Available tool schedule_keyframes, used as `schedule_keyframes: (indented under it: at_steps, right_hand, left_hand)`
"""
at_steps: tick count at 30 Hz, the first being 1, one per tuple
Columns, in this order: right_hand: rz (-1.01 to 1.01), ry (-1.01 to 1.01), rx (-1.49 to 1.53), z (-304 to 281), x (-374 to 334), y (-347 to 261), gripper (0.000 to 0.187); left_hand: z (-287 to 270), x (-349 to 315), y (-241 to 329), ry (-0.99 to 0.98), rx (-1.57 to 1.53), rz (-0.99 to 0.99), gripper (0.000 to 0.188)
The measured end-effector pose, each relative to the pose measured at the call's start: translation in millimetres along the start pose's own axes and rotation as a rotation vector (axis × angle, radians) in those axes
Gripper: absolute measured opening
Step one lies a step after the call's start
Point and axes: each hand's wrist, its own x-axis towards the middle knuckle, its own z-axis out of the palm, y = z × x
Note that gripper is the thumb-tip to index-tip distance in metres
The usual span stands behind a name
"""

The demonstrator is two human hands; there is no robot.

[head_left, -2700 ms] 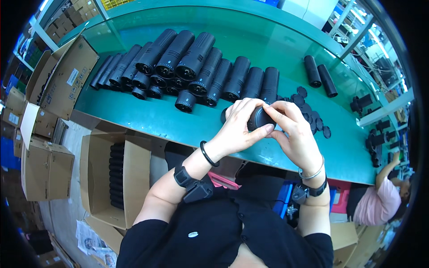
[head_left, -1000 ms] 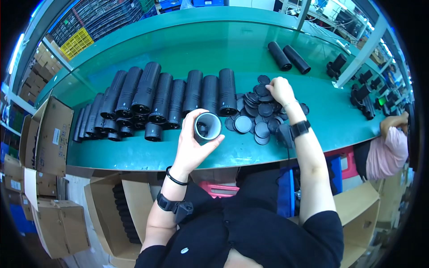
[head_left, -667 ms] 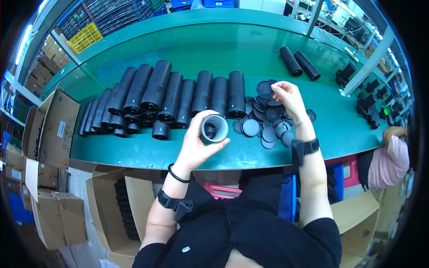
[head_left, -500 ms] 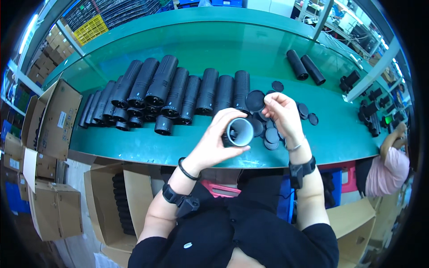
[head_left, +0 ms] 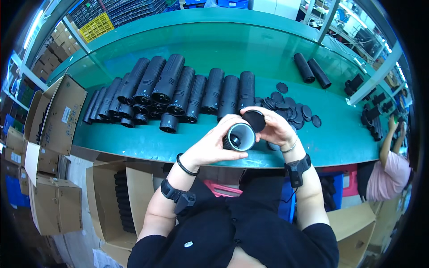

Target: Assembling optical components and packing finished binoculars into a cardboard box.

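Note:
My left hand (head_left: 213, 145) grips a black tube (head_left: 238, 136) with its pale-lined open end turned toward me, just above the near edge of the green table (head_left: 134, 143). My right hand (head_left: 276, 129) holds a round black cap (head_left: 254, 120) at the tube's upper right rim. A pile of loose black caps (head_left: 290, 109) lies on the table just behind my right hand. A stacked row of black ribbed tubes (head_left: 174, 91) lies left of centre.
Two more black tubes (head_left: 313, 70) lie at the far right of the table. Open cardboard boxes (head_left: 58, 114) stand at the left, and one below the table holds black tubes (head_left: 123, 201). Another person (head_left: 389, 156) in pink works at the right edge.
My right hand picked a cap from the pile and brought it back to the tube's open end. My left hand kept hold of the tube, drawing it slightly toward me.

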Motion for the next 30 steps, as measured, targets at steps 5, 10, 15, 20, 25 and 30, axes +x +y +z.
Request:
schedule_keyframes:
  at_steps: [5, 10, 15, 20, 25, 30]
  right_hand:
    - [-0.25, 0.239, -0.317, 14.7, -7.6, -18.2, 0.064]
    - [-0.354, 0.17, -1.274, 69.7, -12.8, -45.5, 0.066]
    - [-0.414, 0.176, -1.536, 79.3, -13.2, -34.6, 0.06]
    - [-0.381, 0.219, -1.585, 82.8, -21.2, -32.5, 0.057]
    - [-0.34, 0.237, -1.601, 89.7, -21.6, -32.8, 0.057]
    - [-0.3, 0.254, -1.675, 100.9, -21.6, -31.0, 0.056]
  left_hand:
    - [2.2, -0.5, -2.7, 0.212, 0.109, 0.062, 0.062]
    - [8.4, 3.4, -0.1, 0.27, 0.298, -0.007, 0.067]
    - [19.9, -2.1, 0.2, 0.298, 0.463, 0.019, 0.083]
    - [28.6, -1.8, -0.6, 0.3, 0.503, 0.038, 0.079]
    - [31.2, -4.8, -1.1, 0.309, 0.502, 0.051, 0.071]
    - [32.8, -6.4, 2.4, 0.298, 0.507, 0.024, 0.063]
